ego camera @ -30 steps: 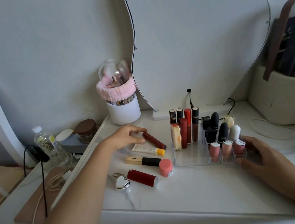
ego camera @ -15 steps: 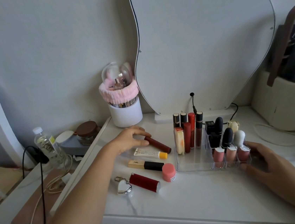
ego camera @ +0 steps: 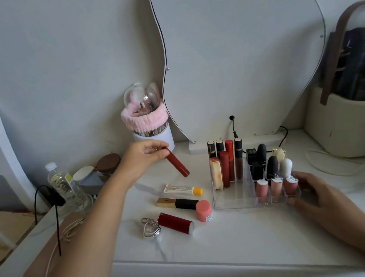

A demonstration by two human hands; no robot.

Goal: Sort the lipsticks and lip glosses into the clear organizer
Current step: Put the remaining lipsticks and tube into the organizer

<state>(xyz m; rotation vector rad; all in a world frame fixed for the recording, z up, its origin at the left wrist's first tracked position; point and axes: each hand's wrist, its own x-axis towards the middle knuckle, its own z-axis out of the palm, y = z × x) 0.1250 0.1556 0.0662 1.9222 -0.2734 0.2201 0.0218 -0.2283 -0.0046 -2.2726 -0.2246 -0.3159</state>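
Note:
My left hand holds a dark red lip gloss tube by its upper end, lifted off the white table and slanting down to the right. The clear organizer stands to its right, with several glosses and lipsticks upright in it. My right hand rests against the organizer's front right corner. On the table lie a white tube with a yellow cap, a gold and black lipstick, a round pink lip balm and a red lipstick.
A silver heart keychain is attached to the red lipstick. A white brush holder with a pink headband and a wavy mirror stand at the back. A beige bag sits at the right, a water bottle at the left.
My left hand closed on the dark red lip gloss tube and lifted it off the table. My right hand stayed at the organizer.

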